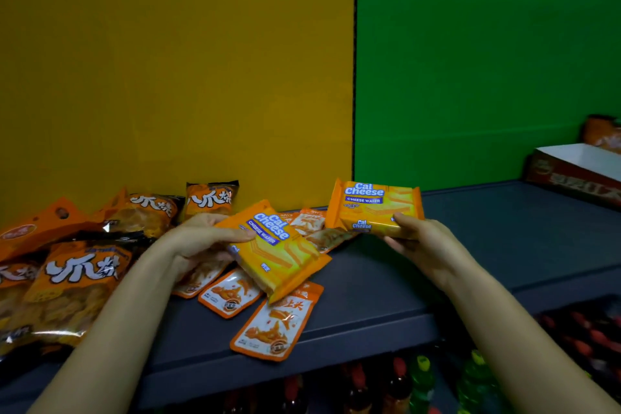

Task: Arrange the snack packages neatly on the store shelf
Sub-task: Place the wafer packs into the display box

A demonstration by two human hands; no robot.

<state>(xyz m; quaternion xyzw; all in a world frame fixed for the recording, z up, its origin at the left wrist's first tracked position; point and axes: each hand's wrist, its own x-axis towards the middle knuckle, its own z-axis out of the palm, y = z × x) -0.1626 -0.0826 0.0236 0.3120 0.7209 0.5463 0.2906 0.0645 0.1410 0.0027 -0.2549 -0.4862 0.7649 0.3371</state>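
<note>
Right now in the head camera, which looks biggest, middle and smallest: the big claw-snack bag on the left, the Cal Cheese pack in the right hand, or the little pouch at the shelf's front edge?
1. Claw-snack bag, though it sits nearer the camera.
2. Cal Cheese pack in the right hand.
3. Little pouch; it looks close in size to the pack, so that order is unsure.

A shelf (470, 245) runs across the view, with a back panel (174, 77) rising behind it. Large snack bags (80, 282) crowd its left end, two more (211, 198) leaning against the panel. Just right of them, flat sachets (272, 323) lie near the front edge, one wafer pack (279, 252) resting tilted on top of them. A second wafer pack (374, 207) is farther right, upright above the shelf (held there in the right hand (423, 242)). A tray box (578, 171) sits at the far right. Bottles (420, 380) stand below the shelf.
</note>
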